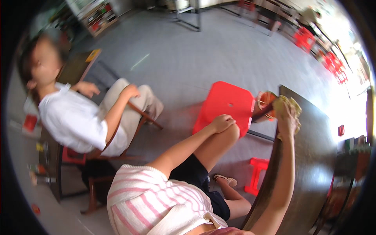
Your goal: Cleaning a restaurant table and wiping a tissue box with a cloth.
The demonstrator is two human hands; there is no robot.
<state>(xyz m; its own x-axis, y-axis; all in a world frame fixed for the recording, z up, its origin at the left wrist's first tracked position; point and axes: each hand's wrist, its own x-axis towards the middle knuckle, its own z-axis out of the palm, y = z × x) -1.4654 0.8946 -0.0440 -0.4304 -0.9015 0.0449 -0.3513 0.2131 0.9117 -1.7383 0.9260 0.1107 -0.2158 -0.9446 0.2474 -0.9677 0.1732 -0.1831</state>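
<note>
My left hand (223, 123) rests on my bent knee, its fingers loosely curled, and no object shows in it. At the far end of my outstretched right arm, my right hand (286, 120) presses a crumpled yellowish cloth (295, 107) onto the edge area of a dark wooden table (311, 155). The cloth bunches around the fingers and partly hides them. Beyond my knee stands a red plastic stool (227, 100). An orange-red container or basket (265, 100) sits low beside the table's far corner, partly hidden.
At left a person in a white top (73, 117) sits on a wooden chair, hands near the lap. Another red stool (257, 176) is partly under the table. More red stools (304, 38), tables and a distant bent-over person are at the upper right; a shelf (98, 17) stands upper left.
</note>
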